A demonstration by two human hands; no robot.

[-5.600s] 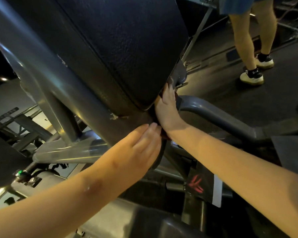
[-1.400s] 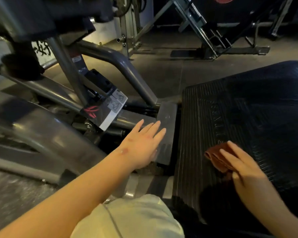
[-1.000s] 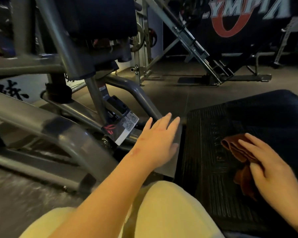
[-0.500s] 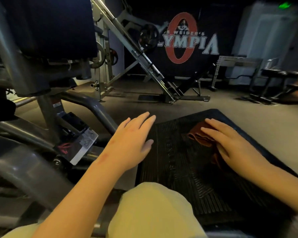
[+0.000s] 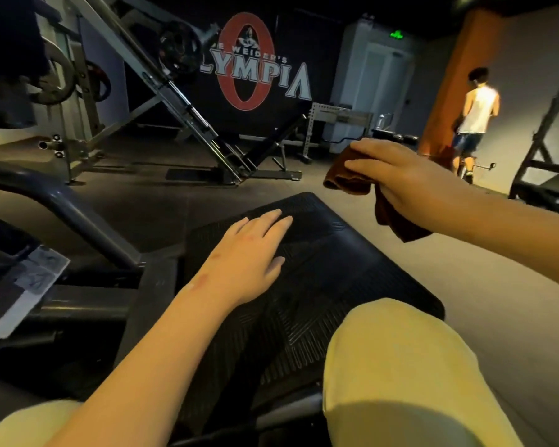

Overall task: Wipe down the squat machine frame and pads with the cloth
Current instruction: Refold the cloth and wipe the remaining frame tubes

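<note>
Grip: right hand [image 5: 410,182] is pinching a crumpled rust-brown cloth [image 5: 346,180], tail hanging, in the air past the far right corner of the black ribbed rubber footplate [image 5: 352,269]. Plate is lying below and leftward, long axis running away from the body. Left hand [image 5: 249,253] is resting flat and uncurled near its far edge.
</note>
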